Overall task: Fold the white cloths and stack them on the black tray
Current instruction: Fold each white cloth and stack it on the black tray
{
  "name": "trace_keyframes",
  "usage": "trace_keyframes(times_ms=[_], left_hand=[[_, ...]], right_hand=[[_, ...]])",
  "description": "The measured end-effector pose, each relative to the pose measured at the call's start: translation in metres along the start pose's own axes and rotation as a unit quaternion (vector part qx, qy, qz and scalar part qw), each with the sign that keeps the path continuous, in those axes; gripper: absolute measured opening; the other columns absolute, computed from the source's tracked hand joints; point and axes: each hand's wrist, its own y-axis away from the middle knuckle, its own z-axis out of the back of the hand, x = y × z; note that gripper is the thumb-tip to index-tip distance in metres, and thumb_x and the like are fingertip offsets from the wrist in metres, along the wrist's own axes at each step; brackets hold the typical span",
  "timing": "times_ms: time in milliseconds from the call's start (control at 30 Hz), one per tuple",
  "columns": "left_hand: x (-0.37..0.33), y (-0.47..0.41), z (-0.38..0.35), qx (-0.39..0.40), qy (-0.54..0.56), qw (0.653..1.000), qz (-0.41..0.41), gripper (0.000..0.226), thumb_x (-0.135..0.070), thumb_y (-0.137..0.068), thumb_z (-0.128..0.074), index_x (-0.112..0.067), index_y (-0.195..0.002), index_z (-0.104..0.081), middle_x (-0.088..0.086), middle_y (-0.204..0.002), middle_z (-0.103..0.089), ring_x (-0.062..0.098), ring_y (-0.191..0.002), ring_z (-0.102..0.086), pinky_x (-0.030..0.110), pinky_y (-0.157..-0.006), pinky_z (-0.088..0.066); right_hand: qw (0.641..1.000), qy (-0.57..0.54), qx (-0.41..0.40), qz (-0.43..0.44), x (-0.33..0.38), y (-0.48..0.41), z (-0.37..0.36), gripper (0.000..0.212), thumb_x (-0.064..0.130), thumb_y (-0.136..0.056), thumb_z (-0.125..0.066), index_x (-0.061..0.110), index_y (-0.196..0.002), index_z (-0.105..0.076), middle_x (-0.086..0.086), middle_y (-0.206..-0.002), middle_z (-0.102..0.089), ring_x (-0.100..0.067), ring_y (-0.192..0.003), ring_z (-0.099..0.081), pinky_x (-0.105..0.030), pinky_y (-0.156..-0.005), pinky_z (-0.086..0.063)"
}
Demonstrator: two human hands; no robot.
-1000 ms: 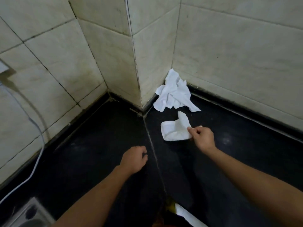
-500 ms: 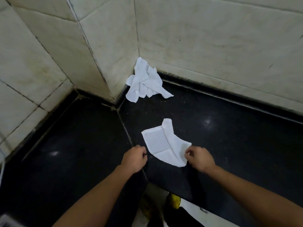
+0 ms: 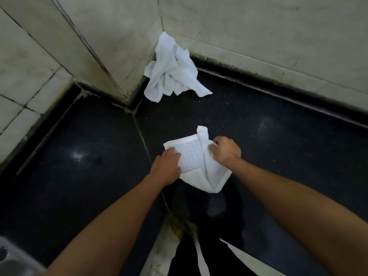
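A white cloth (image 3: 196, 166) with a faint grid pattern lies partly folded on the black counter (image 3: 89, 166) in front of me. My left hand (image 3: 167, 166) rests on its left edge, fingers pressing the fabric. My right hand (image 3: 225, 150) pinches the raised fold on its right side. A crumpled heap of white cloths (image 3: 171, 70) sits in the tiled corner beyond. No black tray is in view.
Tiled walls (image 3: 258, 36) close the counter at the back and left, with a protruding wall corner (image 3: 111, 76). A seam (image 3: 143, 140) runs down the counter. A metal sink edge (image 3: 12, 259) shows at bottom left. The counter's front edge lies below my arms.
My right hand dragged the cloth from near the corner toward me. My left hand moved right and landed on the cloth's left edge. The right hand shifted from the cloth's near corner to its upper fold.
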Motion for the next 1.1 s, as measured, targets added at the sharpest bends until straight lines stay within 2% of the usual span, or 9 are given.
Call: trace_keyframes(times_ms=[133,300,433,600,733,833,900,1033,1100], left_hand=[[0.0,-0.006,0.001,-0.006,0.004,1.0,0.005,0.056,-0.027,-0.094,-0.048,-0.016,-0.146,-0.031,0.01,-0.158,-0.01,0.026,-0.143,-0.018,0.044,-0.114,-0.026],[-0.018,-0.004,0.002,-0.058,-0.001,0.998,0.005,0.043,-0.023,-0.093,-0.048,-0.014,-0.135,-0.045,0.01,-0.153,-0.024,0.026,-0.139,-0.026,0.041,-0.109,-0.029],[-0.047,0.009,-0.006,-0.11,0.022,0.989,-0.093,0.04,-0.016,-0.09,-0.049,-0.016,-0.131,-0.051,0.003,-0.142,-0.041,0.022,-0.13,-0.037,0.031,-0.105,-0.029],[-0.081,0.014,-0.024,-0.078,-0.078,0.971,-0.212,0.046,-0.013,-0.088,-0.054,-0.019,-0.134,-0.05,0.01,-0.152,-0.03,0.027,-0.141,-0.021,0.039,-0.113,-0.02],[-0.087,0.022,-0.033,-0.065,-0.16,0.963,-0.206,0.025,-0.015,-0.09,-0.052,-0.013,-0.113,-0.059,0.013,-0.138,-0.041,0.031,-0.136,-0.027,0.04,-0.11,-0.025],[-0.08,0.035,-0.035,-0.082,-0.187,0.961,-0.189,0.012,-0.019,-0.082,-0.063,-0.013,-0.091,-0.068,0.014,-0.124,-0.054,0.035,-0.132,-0.04,0.046,-0.108,-0.033],[-0.077,0.044,-0.035,-0.096,-0.175,0.961,-0.19,0.009,-0.022,-0.072,-0.073,-0.015,-0.074,-0.07,0.013,-0.116,-0.061,0.035,-0.125,-0.049,0.048,-0.102,-0.041],[-0.068,0.059,-0.033,-0.146,-0.119,0.967,-0.169,0.01,-0.024,-0.072,-0.077,-0.016,-0.071,-0.072,0.007,-0.107,-0.068,0.031,-0.121,-0.056,0.048,-0.099,-0.046],[-0.063,0.065,-0.032,-0.155,-0.117,0.968,-0.16,0.01,-0.025,-0.073,-0.077,-0.017,-0.07,-0.071,0.004,-0.094,-0.069,0.03,-0.118,-0.058,0.048,-0.098,-0.047]], right_hand=[[0.997,-0.015,-0.044,-0.057,-0.042,-0.003,0.024,0.022,0.036,-0.09,-0.048,0.019,-0.095,-0.061,-0.006,-0.094,-0.064,-0.027,-0.084,-0.06,-0.033,-0.068,-0.044],[0.997,-0.006,-0.028,-0.068,-0.068,0.004,0.031,0.024,0.048,-0.087,-0.048,0.026,-0.09,-0.058,0.002,-0.087,-0.065,-0.02,-0.079,-0.061,-0.037,-0.073,-0.052],[0.999,0.016,-0.022,-0.044,-0.082,0.021,0.033,0.042,0.063,-0.086,-0.049,0.027,-0.106,-0.056,0.004,-0.093,-0.065,-0.02,-0.085,-0.063,-0.037,-0.074,-0.052],[0.999,0.019,0.029,-0.042,-0.099,0.043,0.035,0.038,0.045,-0.083,-0.064,0.027,-0.115,-0.055,0.003,-0.1,-0.065,-0.019,-0.088,-0.063,-0.038,-0.076,-0.054],[0.996,0.01,0.072,-0.044,-0.105,0.058,0.034,0.031,0.037,-0.081,-0.066,0.026,-0.108,-0.055,0.002,-0.099,-0.065,-0.02,-0.086,-0.063,-0.033,-0.071,-0.051],[0.989,0.143,-0.009,0.046,-0.108,0.077,0.026,0.04,0.037,-0.086,-0.06,0.026,-0.123,-0.049,0.003,-0.112,-0.059,-0.02,-0.102,-0.055,-0.033,-0.073,-0.048],[0.977,0.13,-0.074,0.154,-0.107,0.091,0.018,0.048,0.043,-0.084,-0.062,0.025,-0.127,-0.052,0.004,-0.119,-0.054,-0.019,-0.111,-0.05,-0.033,-0.076,-0.05],[0.943,0.154,-0.039,0.291,-0.104,0.108,-0.011,0.058,0.062,-0.067,-0.063,0.025,-0.112,-0.063,0.001,-0.121,-0.057,-0.021,-0.112,-0.052,-0.036,-0.08,-0.049],[0.935,0.175,-0.047,0.303,-0.104,0.111,-0.021,0.039,0.047,-0.061,-0.078,0.024,-0.091,-0.069,-0.001,-0.112,-0.062,-0.023,-0.103,-0.059,-0.035,-0.072,-0.049]])
